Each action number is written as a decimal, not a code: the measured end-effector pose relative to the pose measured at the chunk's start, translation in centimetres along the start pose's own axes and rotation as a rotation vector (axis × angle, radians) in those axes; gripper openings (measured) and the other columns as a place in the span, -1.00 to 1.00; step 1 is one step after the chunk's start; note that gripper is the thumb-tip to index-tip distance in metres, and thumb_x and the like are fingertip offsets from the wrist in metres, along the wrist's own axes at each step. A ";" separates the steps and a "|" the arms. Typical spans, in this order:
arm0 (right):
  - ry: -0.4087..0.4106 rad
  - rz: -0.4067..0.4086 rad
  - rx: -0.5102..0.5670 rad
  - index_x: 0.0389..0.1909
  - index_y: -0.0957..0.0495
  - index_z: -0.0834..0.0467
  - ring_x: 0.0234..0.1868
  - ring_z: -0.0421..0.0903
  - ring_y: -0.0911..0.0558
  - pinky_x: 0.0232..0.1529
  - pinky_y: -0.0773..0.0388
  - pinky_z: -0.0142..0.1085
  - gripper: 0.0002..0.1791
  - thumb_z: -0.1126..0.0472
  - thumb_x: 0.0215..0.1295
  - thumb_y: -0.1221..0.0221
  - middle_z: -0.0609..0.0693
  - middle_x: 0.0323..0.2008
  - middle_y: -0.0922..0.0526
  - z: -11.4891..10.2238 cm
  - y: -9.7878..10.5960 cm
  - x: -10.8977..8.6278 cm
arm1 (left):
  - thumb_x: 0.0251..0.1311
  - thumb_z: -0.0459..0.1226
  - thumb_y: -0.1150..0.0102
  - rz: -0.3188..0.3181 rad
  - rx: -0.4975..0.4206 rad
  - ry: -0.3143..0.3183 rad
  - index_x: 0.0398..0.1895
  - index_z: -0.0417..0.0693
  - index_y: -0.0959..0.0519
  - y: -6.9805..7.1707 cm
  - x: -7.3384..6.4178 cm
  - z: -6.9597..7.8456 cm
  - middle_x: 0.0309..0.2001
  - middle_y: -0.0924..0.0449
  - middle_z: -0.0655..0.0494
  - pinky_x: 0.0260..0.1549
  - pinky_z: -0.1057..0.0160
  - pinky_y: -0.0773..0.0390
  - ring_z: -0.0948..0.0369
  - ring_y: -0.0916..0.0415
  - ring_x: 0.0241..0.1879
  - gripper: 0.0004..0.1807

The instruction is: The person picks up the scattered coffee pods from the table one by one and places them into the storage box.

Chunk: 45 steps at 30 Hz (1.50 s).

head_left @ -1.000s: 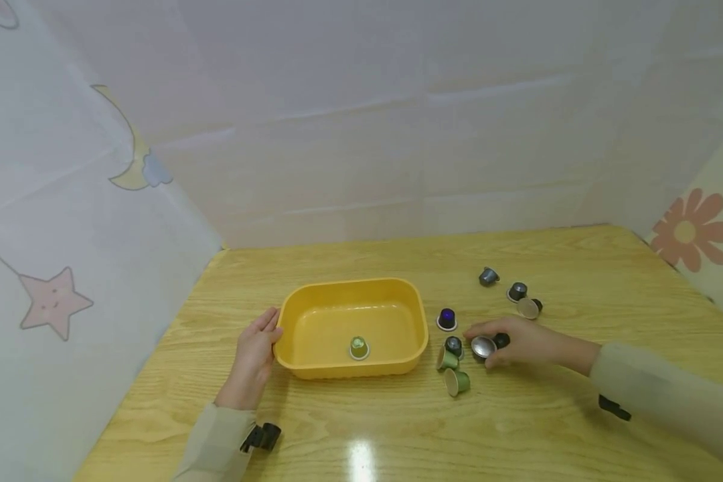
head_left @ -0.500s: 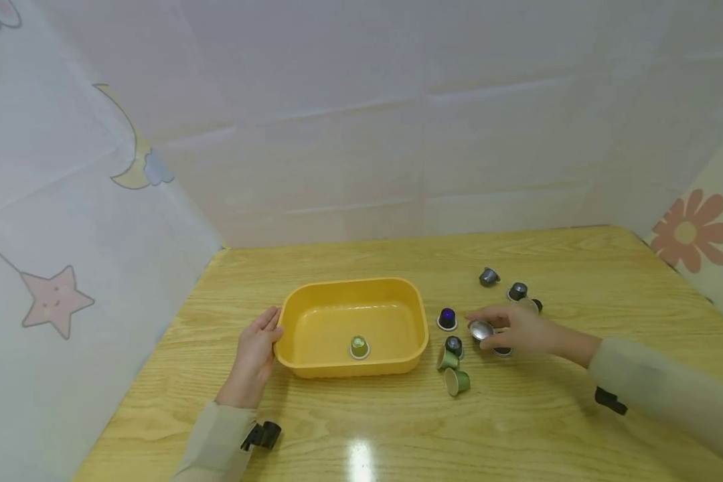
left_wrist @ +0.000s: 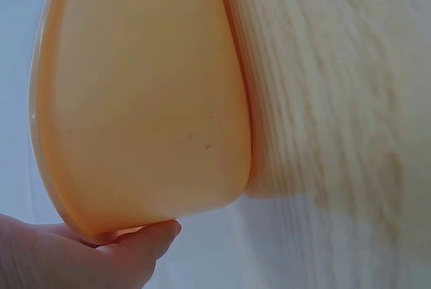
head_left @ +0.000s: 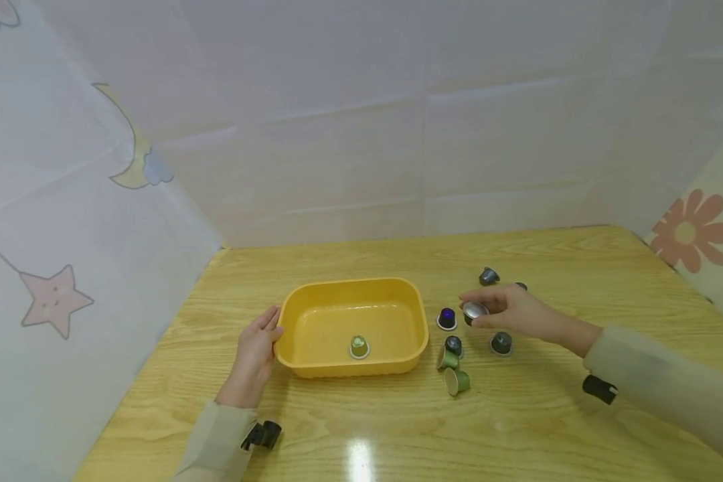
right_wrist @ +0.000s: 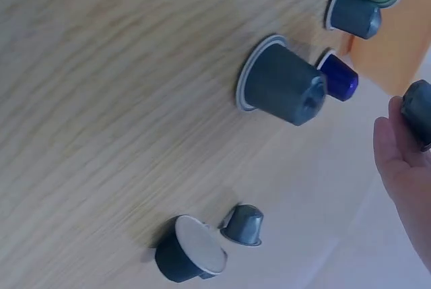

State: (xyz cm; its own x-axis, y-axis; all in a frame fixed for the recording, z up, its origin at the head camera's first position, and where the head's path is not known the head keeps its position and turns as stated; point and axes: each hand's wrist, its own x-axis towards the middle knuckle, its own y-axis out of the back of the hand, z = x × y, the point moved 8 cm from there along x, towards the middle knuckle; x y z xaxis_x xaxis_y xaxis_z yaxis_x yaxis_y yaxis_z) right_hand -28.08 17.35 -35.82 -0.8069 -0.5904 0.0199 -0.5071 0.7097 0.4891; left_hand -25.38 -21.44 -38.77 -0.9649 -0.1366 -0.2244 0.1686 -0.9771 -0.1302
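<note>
My left hand (head_left: pixel 254 355) grips the left end of a yellow plastic tub (head_left: pixel 295 371), thumb and fingers at its rim. The left wrist view shows the thumb against the outer wall. One green coffee capsule (head_left: pixel 358 346) stands inside the tub. My right hand (head_left: pixel 515 311) pinches a dark coffee capsule (head_left: pixel 474 311), silver lid facing up, between thumb and fingers above the table. Below that hand a dark grey capsule (head_left: pixel 501 343) stands on its rim. A purple capsule (head_left: pixel 448 318) stands just left of the held one.
Right of the tub, a dark capsule (head_left: pixel 454 345) touches a green capsule (head_left: pixel 448 359) on its side; another green capsule (head_left: pixel 458 381) lies nearer. A grey capsule (head_left: pixel 489 276) lies farther back. A dark capsule with a pale lid (right_wrist: pixel 192 248) shows in the right wrist view. A cloth wall borders the table.
My right hand has lifted the silver-lidded capsule and moved back and slightly left, exposing the standing grey capsule beneath it. The left hand and the tub have stayed put.
</note>
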 end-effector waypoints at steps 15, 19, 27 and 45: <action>-0.025 0.010 -0.002 0.24 -0.38 0.45 -0.05 -0.08 -0.62 -0.10 -0.64 -0.29 -0.40 0.26 0.26 -0.29 0.32 0.04 -0.57 -2.2 0.2 1.7 | 0.44 -0.54 0.35 0.003 0.000 -0.006 0.50 -0.35 0.14 0.1 -0.1 0.0 0.51 0.13 -0.19 0.40 0.14 -0.06 0.01 0.14 0.48 -0.40; -0.050 0.025 -0.010 0.27 -0.38 0.42 0.00 0.03 -0.61 -0.08 -0.64 -0.29 -0.38 0.21 0.27 -0.30 0.29 0.07 -0.57 -2.7 0.0 2.4 | 0.44 -0.54 0.35 0.004 0.001 -0.006 0.50 -0.35 0.15 0.1 -0.1 -0.1 0.51 0.13 -0.18 0.40 0.15 -0.05 0.02 0.15 0.49 -0.40; -0.105 0.084 0.066 0.32 -0.33 0.38 0.09 0.11 -0.58 -0.01 -0.63 -0.21 -0.31 0.18 0.25 -0.32 0.32 0.22 -0.45 -3.1 -1.0 4.0 | 0.45 -0.53 0.34 0.011 0.009 -0.001 0.51 -0.34 0.14 0.0 -0.1 0.0 0.51 0.14 -0.18 0.40 0.13 -0.04 0.02 0.17 0.49 -0.40; -0.073 0.132 0.055 0.28 -0.38 0.39 0.17 0.19 -0.51 0.09 -0.57 -0.10 -0.40 0.28 0.26 -0.30 0.32 0.18 -0.49 -4.6 -3.2 7.9 | 0.44 -0.55 0.33 0.012 0.019 -0.014 0.50 -0.36 0.12 0.1 0.0 0.0 0.51 0.12 -0.20 0.40 0.13 -0.07 0.02 0.13 0.48 -0.40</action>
State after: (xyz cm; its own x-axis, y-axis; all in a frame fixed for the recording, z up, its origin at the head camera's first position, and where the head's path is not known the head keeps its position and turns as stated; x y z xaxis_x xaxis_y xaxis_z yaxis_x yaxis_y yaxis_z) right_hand -31.42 8.69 -33.26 -0.8864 -0.4627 0.0167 -0.4096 0.8004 0.4378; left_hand -25.33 -21.55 -38.81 -0.9656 -0.1501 -0.2125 0.1762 -0.9782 -0.1095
